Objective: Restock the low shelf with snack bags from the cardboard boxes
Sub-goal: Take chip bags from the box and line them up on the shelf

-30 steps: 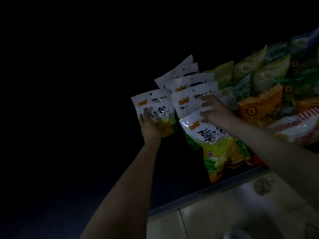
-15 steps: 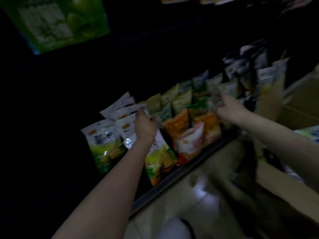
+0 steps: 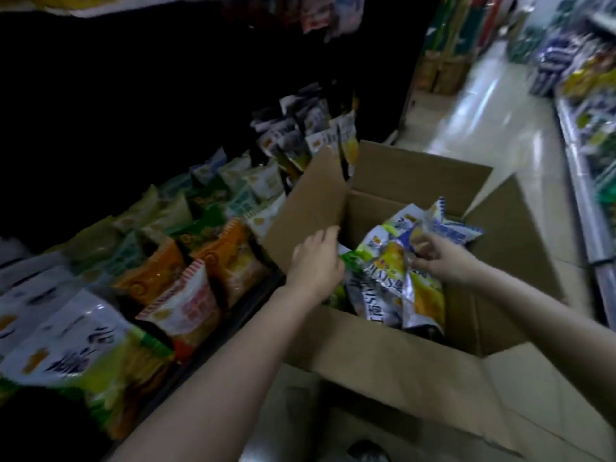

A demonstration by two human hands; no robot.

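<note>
Now both hands are reaching into the open cardboard box (image 3: 383,358): the right hand (image 3: 440,261) is pinching a snack bag (image 3: 396,281) inside it, the left hand (image 3: 316,261) is hovering loosely curled over the bags; beside the box's left flap, the low shelf (image 3: 213,331) is holding packets.

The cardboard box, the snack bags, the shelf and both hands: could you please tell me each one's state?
Cardboard box: open, flaps out, on the floor.
Snack bags in the box: loosely piled.
Low shelf: stocked with upright bags.
Left hand: reaching into the box, grip unclear.
Right hand: pinching a bag.
</note>
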